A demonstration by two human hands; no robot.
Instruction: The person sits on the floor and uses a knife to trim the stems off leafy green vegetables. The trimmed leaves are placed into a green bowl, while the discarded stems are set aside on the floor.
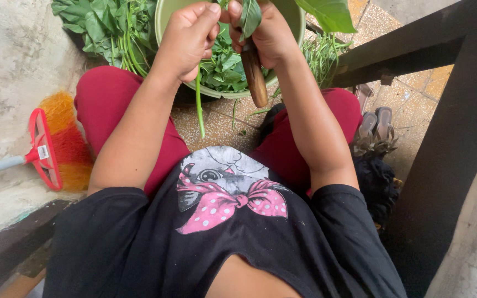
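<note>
Two hands are working one long thin green stem (199, 107) above a pale green round plastic basin (164, 16) full of leafy greens. Left hand (186, 38) is pinching the stem's top end, fingers clenched around it, while the stem is hanging nearly vertical, long axis up-down, free end pointing down toward the tiled floor (216, 124) between the knees. Right hand (269, 33) is gripping a brown wooden-handled tool (254, 74), probably a knife, fingers wrapped tight; handle pointing down and slightly right, blade hidden behind fingers and a dark green leaf (249, 16) pressed against the thumb. Step looks like stripping or trimming leaves off the stem; next move probably calls for drawing the blade across just under the leaf with the left pinch steadying the stem. Loose pile of leafy green stalks (103, 30) is lying left of the basin. Red-framed orange-bristled broom (56, 146) is leaning at the wall, far left; grey sandals (375, 129) sitting right.
</note>
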